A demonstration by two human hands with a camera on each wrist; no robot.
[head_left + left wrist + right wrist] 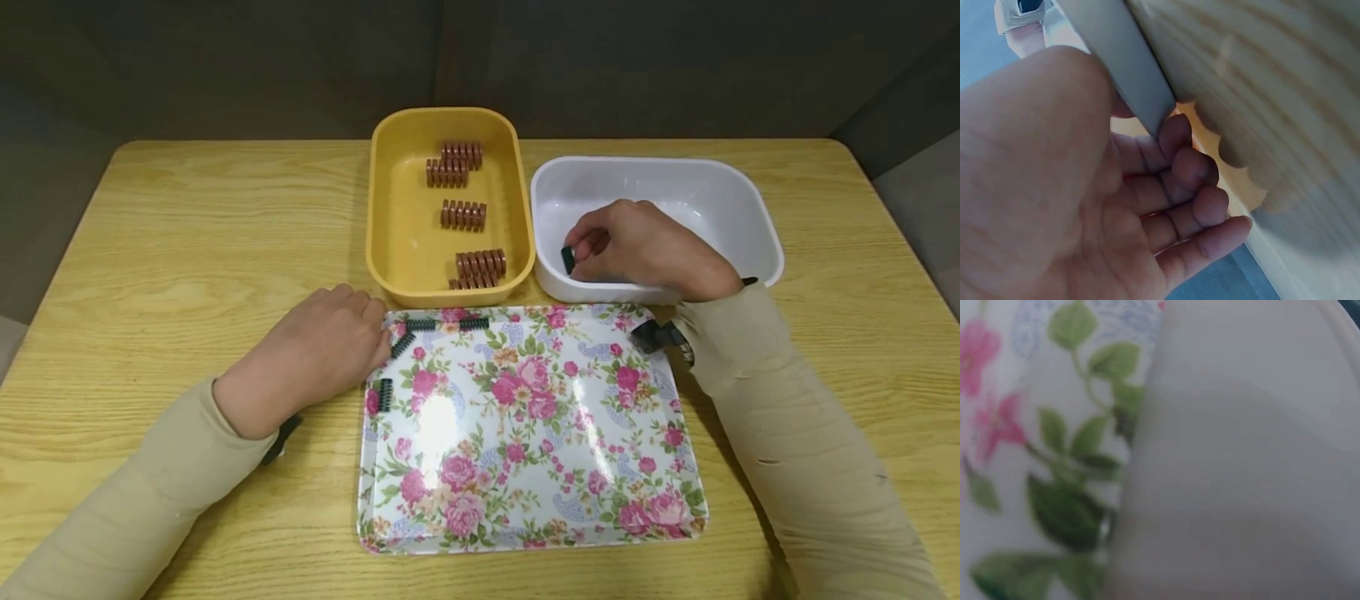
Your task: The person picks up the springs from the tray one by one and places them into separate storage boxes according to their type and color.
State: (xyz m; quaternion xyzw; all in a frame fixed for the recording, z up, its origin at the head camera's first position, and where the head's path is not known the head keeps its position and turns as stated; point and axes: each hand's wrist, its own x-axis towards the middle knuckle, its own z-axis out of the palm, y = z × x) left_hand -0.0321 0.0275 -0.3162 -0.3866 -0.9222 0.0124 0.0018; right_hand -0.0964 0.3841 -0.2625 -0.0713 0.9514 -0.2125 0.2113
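Note:
My right hand (637, 246) is inside the white bin (761, 217), pinching a small dark green spring (568, 259) between thumb and fingers near the left wall. At the upper left corner of the flowered tray (540, 467), my left hand (318, 346) grips the rim. The left wrist view shows its fingertips (1210, 206) curled at the tray's edge (1119, 56); the thumb is mostly hidden. Several dark green springs lie on the tray near that corner, among them one spring (386, 395) along the left side and another spring (474, 323) along the far edge.
Beside the white bin stands a yellow bin (386, 208) holding several brown springs (463, 215). Both bins sit behind the tray on a wooden table (225, 242). A dark wall rises behind the table. Only tray and bin surfaces fill the right wrist view.

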